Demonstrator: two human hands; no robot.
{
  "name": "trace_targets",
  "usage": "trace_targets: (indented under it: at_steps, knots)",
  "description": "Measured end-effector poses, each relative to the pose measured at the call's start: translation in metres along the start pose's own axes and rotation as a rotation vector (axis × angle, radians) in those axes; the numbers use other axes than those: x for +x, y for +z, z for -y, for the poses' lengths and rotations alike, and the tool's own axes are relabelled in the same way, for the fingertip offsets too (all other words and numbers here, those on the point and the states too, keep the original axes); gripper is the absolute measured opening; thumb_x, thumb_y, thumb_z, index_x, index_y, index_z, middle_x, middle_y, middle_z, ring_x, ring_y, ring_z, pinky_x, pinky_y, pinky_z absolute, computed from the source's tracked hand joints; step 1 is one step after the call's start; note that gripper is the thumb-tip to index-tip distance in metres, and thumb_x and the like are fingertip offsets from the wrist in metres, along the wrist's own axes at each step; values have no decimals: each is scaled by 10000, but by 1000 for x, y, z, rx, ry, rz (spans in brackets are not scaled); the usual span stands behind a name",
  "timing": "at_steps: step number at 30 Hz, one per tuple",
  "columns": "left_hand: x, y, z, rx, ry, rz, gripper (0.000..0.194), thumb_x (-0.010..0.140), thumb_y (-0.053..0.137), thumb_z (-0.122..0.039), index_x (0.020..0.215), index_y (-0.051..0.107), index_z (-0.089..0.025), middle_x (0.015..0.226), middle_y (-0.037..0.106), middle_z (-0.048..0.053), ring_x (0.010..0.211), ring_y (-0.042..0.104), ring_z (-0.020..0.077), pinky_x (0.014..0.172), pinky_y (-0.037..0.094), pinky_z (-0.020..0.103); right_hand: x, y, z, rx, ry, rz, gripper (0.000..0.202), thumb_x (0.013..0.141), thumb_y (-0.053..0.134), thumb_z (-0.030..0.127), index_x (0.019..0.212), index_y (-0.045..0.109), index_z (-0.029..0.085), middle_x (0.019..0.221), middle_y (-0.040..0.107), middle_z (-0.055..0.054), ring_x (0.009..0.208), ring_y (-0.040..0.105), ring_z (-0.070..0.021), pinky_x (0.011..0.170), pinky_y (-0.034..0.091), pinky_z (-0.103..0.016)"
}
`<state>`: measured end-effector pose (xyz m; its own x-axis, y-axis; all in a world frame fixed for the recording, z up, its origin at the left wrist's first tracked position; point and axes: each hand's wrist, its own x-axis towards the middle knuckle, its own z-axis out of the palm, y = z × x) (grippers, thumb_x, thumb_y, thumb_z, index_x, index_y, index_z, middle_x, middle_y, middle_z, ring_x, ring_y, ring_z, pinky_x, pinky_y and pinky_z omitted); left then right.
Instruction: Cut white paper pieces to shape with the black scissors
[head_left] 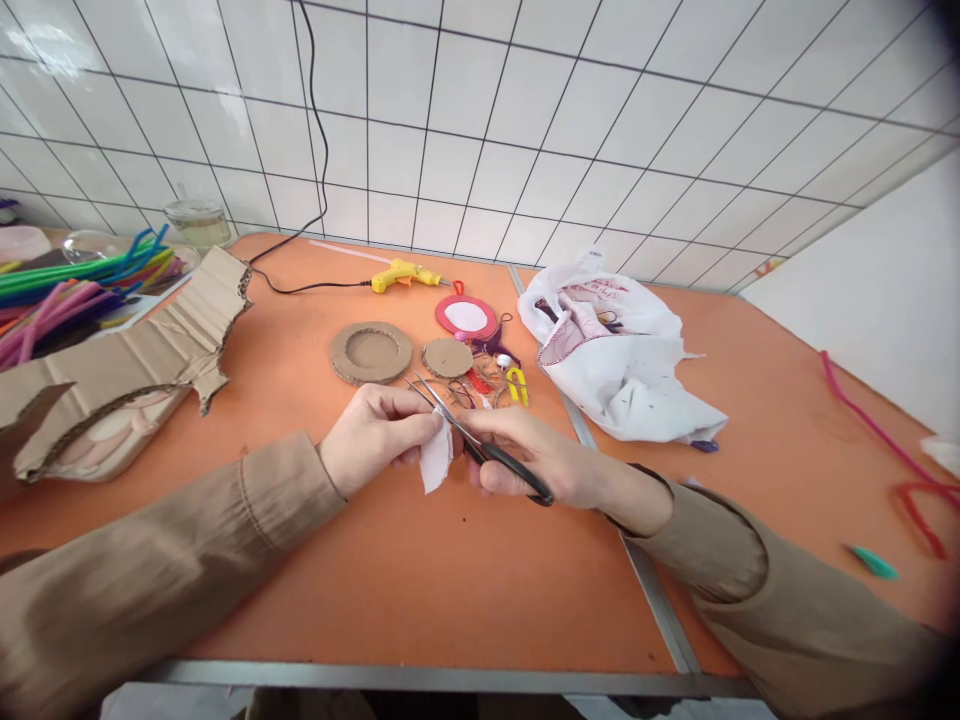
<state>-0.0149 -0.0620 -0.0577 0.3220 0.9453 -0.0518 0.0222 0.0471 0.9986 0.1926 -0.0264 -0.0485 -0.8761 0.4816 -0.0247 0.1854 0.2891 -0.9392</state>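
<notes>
My left hand (379,440) pinches a small piece of white paper (436,462) over the middle of the orange table. Black-handled scissors (517,470) are in my right hand (536,450), their blades parted and pointing up and left across the top of the paper. Just beyond my hands lie a cardboard ring (371,352) with a recessed centre and a cardboard disc (448,357). Behind the disc rests a red oval (490,318) with a white-pink middle. A tangle of threads (484,385) and a yellow clip-like piece (517,386) sit close to the scissors.
A yellow glue gun (405,277) with a black cord lies near the tiled wall. Torn cardboard (150,345) and colourful pipe cleaners (67,290) crowd the left. A white plastic bag (622,370) stands right of centre; a pink pipe cleaner (877,430) lies far right.
</notes>
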Motion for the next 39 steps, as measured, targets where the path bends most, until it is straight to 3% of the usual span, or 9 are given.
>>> trace_targets:
  at_steps: [3,9,16,20,25,28,30,33,39]
  knots:
    - [-1,1,-2,19,-2,13,242,769,611,-286,610,721,-140,529,657,34,466,434,83,443,345,203,-1,0,-1,-47,46,-37,552,791,645,690,829,541,149,687,483,14,591,430,-100,513,337,-239]
    - [0,-2,-1,46,2,-18,265,763,595,-276,539,673,-157,517,667,45,457,439,91,440,351,214,-2,4,0,97,252,-61,452,775,721,579,822,530,172,594,498,55,489,517,-89,465,420,-209]
    - [3,-4,5,13,16,2,248,765,616,-307,603,705,-141,518,634,31,463,447,89,442,364,213,0,2,0,245,173,-37,493,808,656,642,881,547,167,621,552,35,492,548,-89,445,455,-200]
    - [4,-3,8,-27,-26,-67,234,729,664,-332,604,682,-135,480,593,17,439,458,91,428,368,215,-2,-2,0,241,93,-78,572,810,612,710,916,570,149,611,573,16,485,555,-104,476,481,-236]
    - [6,-2,11,-105,-39,-137,253,732,665,-330,552,632,-155,488,626,32,421,457,91,402,342,208,-3,-4,3,192,116,-146,598,808,560,748,932,539,164,608,578,13,493,564,-131,548,478,-296]
    - [6,-2,9,-125,-49,-161,290,746,639,-326,510,615,-160,487,643,51,416,448,92,394,320,208,-1,-2,5,-149,182,-307,401,857,573,586,868,513,190,627,550,20,538,543,-140,540,411,-280]
    - [5,-2,8,-126,-52,-166,312,749,631,-320,482,601,-163,480,646,58,414,444,92,394,310,209,0,-2,6,-608,211,-435,251,845,615,416,801,515,190,660,553,5,592,524,-148,564,347,-283]
    - [4,-2,7,-140,-47,-140,329,756,631,-324,471,598,-164,483,653,62,406,437,90,393,295,213,0,-4,3,-1198,217,-502,79,802,604,235,841,598,167,769,605,-56,699,538,-191,634,296,-325]
    - [4,-3,11,-140,-3,-90,311,793,632,-323,529,636,-160,533,679,60,429,432,89,415,303,220,-2,-6,0,-1546,169,-500,405,827,570,222,1219,633,142,920,604,-132,906,531,-287,732,278,-381]
